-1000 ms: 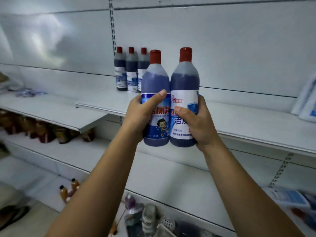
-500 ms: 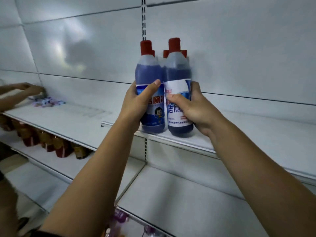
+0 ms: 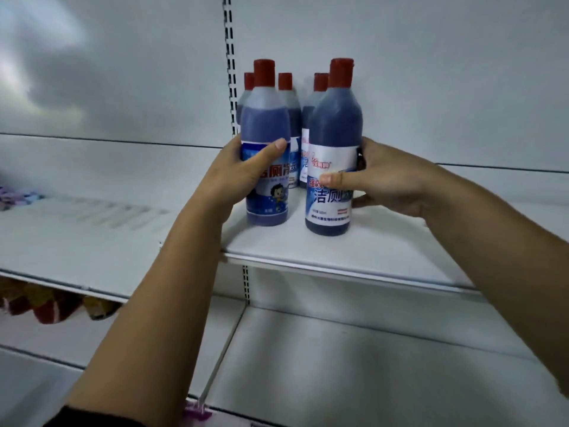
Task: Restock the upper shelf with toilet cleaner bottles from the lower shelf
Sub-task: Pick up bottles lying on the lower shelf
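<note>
Presently, in the head view, two toilet cleaner bottles stand upright on the upper shelf (image 3: 354,257) at centre frame, near its front edge. The left hand (image 3: 237,177) is wrapped round the left bottle (image 3: 266,155), thumb across the label. The right hand (image 3: 391,183) grasps the right bottle (image 3: 334,149), thumb on the label front, fingers (image 3: 363,200) curled behind its base. Both bases appear to rest on the shelf, with a gap between the two bottles. Three more red-capped bottles (image 3: 318,97) stand directly behind, against the back panel.

Risk, as judged: pushing either bottle back could knock the rear row, which stands close and may topple. Letting go before a base sits flat could tip a bottle off the near edge.

Limits of view: the rear bottles are largely hidden behind the front pair, so whether they touch cannot be told. The lower shelf (image 3: 369,365) below shows no stock in frame. Items at far left are blurred and unidentifiable.
</note>
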The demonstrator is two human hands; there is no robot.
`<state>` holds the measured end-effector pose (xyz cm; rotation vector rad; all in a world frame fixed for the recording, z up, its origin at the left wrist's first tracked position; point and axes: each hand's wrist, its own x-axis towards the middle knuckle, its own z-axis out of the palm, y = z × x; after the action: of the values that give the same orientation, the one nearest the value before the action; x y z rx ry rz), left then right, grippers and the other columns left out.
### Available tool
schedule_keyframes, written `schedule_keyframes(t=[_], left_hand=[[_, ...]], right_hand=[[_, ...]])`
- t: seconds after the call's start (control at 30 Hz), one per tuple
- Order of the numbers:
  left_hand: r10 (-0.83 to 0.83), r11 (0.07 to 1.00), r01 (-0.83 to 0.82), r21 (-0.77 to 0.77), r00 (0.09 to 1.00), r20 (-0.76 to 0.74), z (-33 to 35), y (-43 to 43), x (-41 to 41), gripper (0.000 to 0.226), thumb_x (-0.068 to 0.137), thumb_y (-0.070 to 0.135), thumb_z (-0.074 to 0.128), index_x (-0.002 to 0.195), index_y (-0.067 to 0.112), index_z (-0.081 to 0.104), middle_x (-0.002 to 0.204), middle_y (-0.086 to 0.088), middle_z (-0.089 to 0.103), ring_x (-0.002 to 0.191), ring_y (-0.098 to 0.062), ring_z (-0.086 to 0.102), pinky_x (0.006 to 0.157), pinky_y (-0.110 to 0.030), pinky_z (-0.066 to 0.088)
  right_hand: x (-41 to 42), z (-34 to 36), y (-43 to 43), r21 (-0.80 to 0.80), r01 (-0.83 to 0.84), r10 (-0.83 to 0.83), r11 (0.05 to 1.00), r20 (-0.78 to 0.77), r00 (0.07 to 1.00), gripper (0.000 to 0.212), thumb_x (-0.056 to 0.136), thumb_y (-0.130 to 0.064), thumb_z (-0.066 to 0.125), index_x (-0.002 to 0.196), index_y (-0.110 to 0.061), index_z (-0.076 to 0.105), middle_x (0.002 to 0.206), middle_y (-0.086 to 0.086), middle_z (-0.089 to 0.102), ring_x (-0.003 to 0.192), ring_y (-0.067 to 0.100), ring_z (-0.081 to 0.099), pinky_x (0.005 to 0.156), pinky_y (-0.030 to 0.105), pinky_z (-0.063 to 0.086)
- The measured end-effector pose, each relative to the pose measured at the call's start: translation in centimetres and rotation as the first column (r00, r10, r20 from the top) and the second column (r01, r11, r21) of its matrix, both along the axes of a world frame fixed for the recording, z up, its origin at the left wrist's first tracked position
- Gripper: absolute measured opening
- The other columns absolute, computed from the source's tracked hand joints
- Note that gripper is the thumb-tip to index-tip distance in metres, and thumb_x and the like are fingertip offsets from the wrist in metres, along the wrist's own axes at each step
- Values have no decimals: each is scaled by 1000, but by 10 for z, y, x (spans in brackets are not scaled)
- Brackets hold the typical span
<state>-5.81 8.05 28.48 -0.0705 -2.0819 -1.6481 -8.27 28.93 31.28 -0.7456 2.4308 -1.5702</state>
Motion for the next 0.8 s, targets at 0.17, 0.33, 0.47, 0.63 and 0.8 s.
schedule_keyframes(t=[0.17, 0.33, 0.47, 0.63, 0.8], left_hand=[[-57, 994, 56, 93, 998, 9, -5, -6, -4, 35, 83, 48, 71, 112, 31, 59, 103, 7, 72, 94, -12, 71, 83, -35, 58], [-96, 978, 97, 182, 995, -15, -11, -10, -5, 26, 83, 44, 72, 104, 33, 61, 97, 9, 75, 88, -8, 72, 79, -31, 58], [-122, 971, 124, 204, 992, -23, -13, -10, -6, 26, 84, 43, 72, 106, 31, 63, 99, 7, 75, 89, -10, 73, 80, -31, 59], [-142, 963, 141, 228, 990, -11, -14, -10, -8, 32, 83, 48, 72, 109, 33, 61, 104, 6, 74, 95, -13, 72, 86, -37, 58], [-166, 959, 163, 231, 986, -7, -15, -10, -4, 36, 82, 50, 73, 111, 35, 59, 107, 6, 73, 97, -14, 71, 88, -39, 58]], right_hand=[[-32, -1, -20, 2, 100, -100, 995, 40, 994, 58, 84, -14, 75, 134, -22, 46, 117, -3, 67, 105, 16, 64, 85, 43, 56], [-65, -11, -40, -9, 248, -248, 969, -38, 968, 63, 79, -29, 81, 132, -19, 49, 119, -2, 67, 104, 19, 67, 69, 37, 60], [-84, -21, -49, 9, 343, -338, 939, -147, 930, 69, 77, -38, 81, 133, -19, 47, 127, 2, 65, 110, 23, 66, 89, 49, 57], [-78, -26, -55, 75, 399, -373, 914, -231, 899, 63, 87, -43, 70, 138, -16, 44, 134, 2, 60, 117, 24, 61, 97, 42, 51], [-56, -49, -49, 549, 345, -217, 761, -285, 934, 59, 98, -37, 52, 146, -7, 37, 147, 14, 47, 131, 31, 48, 107, 34, 38]])
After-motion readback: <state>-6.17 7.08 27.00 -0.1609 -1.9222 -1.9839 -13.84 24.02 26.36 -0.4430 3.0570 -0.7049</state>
